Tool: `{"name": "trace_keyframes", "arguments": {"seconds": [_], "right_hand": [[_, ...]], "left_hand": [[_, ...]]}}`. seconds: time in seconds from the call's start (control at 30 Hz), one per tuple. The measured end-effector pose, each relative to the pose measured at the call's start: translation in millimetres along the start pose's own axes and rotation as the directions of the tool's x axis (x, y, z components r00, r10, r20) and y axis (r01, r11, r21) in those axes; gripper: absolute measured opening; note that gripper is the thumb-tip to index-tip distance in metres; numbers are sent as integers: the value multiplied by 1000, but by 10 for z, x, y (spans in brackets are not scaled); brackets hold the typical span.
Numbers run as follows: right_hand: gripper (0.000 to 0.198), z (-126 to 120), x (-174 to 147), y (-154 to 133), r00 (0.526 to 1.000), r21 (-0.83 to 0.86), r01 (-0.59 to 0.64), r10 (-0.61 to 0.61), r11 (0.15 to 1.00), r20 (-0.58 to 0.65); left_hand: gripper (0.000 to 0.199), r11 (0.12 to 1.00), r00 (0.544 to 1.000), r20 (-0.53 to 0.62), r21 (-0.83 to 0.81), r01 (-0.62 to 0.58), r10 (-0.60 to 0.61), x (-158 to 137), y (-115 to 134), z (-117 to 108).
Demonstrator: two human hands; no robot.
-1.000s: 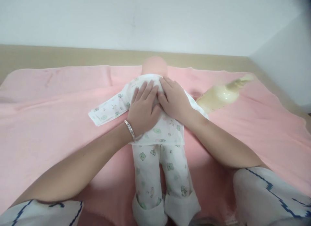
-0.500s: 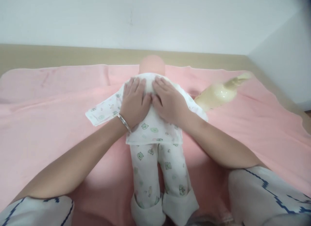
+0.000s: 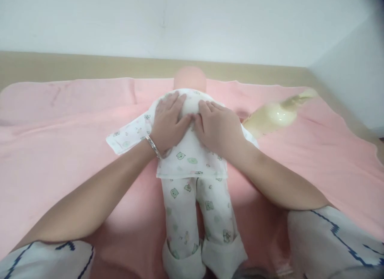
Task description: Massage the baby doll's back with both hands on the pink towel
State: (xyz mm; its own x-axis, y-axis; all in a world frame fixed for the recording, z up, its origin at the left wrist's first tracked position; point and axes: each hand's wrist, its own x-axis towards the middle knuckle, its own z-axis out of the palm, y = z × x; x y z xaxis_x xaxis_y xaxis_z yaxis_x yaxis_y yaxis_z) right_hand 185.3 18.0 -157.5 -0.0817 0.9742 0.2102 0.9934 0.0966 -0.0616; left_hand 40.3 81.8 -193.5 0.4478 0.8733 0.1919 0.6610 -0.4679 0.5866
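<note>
A soft-looking doll with a bare pink rounded head, dressed in a white printed long-sleeved top (image 3: pixel 192 161) and matching trousers (image 3: pixel 181 205), is laid on a pink cloth blanket (image 3: pixel 60 179), head at 12 o'clock, legs at 6. The top is covered by both hands: the left hand (image 3: pixel 171 125), towards 10 o'clock, is laid open with fingers loosely spread; the right hand (image 3: pixel 220 127), towards 2, is opened with fingers closer together and slightly bent. Nothing is seen gripped; the thumbs are nearly met. A pale-yellow, glossy, tapering object (image 3: pixel 273 117) is seen near 3 o'clock. The step in hand is judged to be stroking or pressing the torso; even, gentle palm contact would be called for next.
</note>
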Motion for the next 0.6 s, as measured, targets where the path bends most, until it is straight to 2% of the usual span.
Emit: {"name": "trace_keyframes", "arguments": {"seconds": [0.07, 0.13, 0.23, 0.33, 0.6], "right_hand": [[51, -24, -62, -41, 1000, -8, 17, -17, 1000, 7], [52, -4, -74, -40, 998, 52, 61, -62, 997, 22], [53, 94, 20, 43, 994, 187, 98, -105, 978, 26], [55, 209, 166, 166, 997, 264, 80, -81, 961, -4], [54, 298, 238, 255, 994, 298, 106, -94, 949, -55]], "left_hand": [[61, 1000, 999, -54, -26, -7, 6, 20, -66, 27], [60, 999, 996, -92, -34, -21, 18, 9, -98, 61], [56, 999, 992, -126, -32, -32, 28, -14, -108, 97], [54, 998, 988, -149, -40, -56, 49, -17, -125, 111], [54, 996, 984, -163, -48, -82, 73, -19, -146, 117]]}}
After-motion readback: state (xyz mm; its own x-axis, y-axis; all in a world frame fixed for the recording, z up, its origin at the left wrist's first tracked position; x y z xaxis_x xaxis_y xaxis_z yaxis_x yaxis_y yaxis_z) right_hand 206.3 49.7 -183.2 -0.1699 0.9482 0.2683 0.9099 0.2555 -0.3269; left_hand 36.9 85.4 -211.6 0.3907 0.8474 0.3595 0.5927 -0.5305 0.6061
